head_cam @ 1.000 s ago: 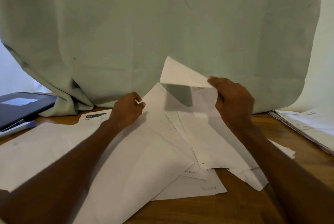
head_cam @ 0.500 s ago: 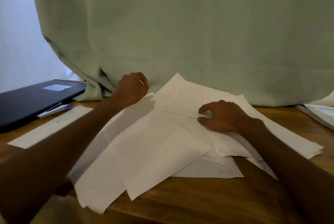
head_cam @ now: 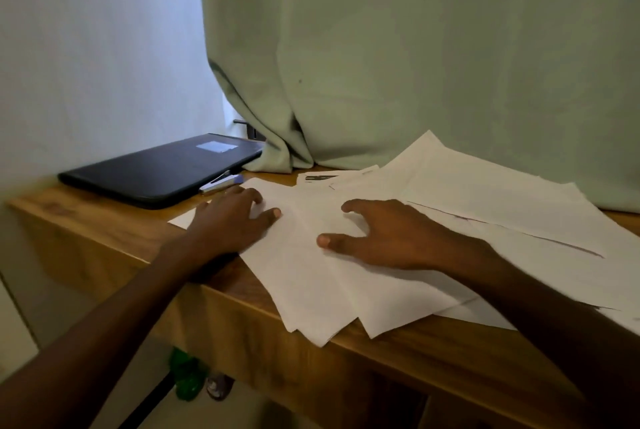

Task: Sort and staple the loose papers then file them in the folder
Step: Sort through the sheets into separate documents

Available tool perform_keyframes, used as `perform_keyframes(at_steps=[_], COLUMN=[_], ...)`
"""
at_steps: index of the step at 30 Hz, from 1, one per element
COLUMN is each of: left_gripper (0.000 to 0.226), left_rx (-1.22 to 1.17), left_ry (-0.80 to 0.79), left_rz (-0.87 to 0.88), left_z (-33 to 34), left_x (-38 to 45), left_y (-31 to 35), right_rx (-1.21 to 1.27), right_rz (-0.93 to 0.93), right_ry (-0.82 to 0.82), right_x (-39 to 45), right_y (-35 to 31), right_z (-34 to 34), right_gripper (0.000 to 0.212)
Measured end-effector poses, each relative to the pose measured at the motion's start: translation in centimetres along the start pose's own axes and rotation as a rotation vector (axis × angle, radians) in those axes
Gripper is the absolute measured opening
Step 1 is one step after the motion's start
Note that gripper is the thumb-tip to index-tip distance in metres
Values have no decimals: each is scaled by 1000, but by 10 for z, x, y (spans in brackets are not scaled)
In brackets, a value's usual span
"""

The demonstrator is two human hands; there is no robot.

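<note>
Several loose white papers (head_cam: 450,207) lie fanned across the wooden desk (head_cam: 104,238), some corners hanging over its front edge. My left hand (head_cam: 232,217) lies flat with spread fingers on the leftmost sheet. My right hand (head_cam: 384,234) presses flat on the sheets beside it, thumb stretched toward the left hand. A black folder (head_cam: 162,169) lies closed at the desk's back left. A small stapler (head_cam: 221,182), silver with a blue end, rests against the folder's front edge, just beyond my left fingertips.
A pale green curtain (head_cam: 415,65) hangs behind the desk and drapes onto its back edge. The desk's left end (head_cam: 14,203) and front edge are close to the papers. Green and grey objects (head_cam: 194,376) sit on the floor below.
The view has swung left. My left hand came forward from near the curtain onto the leftmost sheet. My right hand uncurled and moved left to lie flat on the papers.
</note>
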State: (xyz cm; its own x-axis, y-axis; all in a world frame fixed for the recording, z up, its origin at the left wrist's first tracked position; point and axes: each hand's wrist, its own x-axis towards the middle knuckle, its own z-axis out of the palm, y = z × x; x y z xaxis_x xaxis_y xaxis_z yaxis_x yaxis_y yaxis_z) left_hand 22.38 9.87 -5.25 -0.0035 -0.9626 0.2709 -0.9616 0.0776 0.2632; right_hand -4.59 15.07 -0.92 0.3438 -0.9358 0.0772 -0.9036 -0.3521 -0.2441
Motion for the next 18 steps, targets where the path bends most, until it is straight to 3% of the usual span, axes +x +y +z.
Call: perform_keyframes(at_steps=[3,7,12,15,18], left_gripper=[61,47,19,18,17], left_rx=[66,63,-360,-605,-699], left_ry=[17,80,127,195,240], left_rz=[20,32,-30,-84,-113], left_z=[1,-5,-16,-19,-14], left_x=[10,32,73,92,105], left_y=[5,21,47,65,75], right_rx=[-80,46,171,290,187], right_rz=[64,190,254,222,201], right_ry=[-225,-216,-84,-96,-133], right_x=[15,30,45,41,35], right_y=[-11,-10,-7,-9,-15], right_z=[5,0,1,4,19], right_gripper=[125,112,96,107,120])
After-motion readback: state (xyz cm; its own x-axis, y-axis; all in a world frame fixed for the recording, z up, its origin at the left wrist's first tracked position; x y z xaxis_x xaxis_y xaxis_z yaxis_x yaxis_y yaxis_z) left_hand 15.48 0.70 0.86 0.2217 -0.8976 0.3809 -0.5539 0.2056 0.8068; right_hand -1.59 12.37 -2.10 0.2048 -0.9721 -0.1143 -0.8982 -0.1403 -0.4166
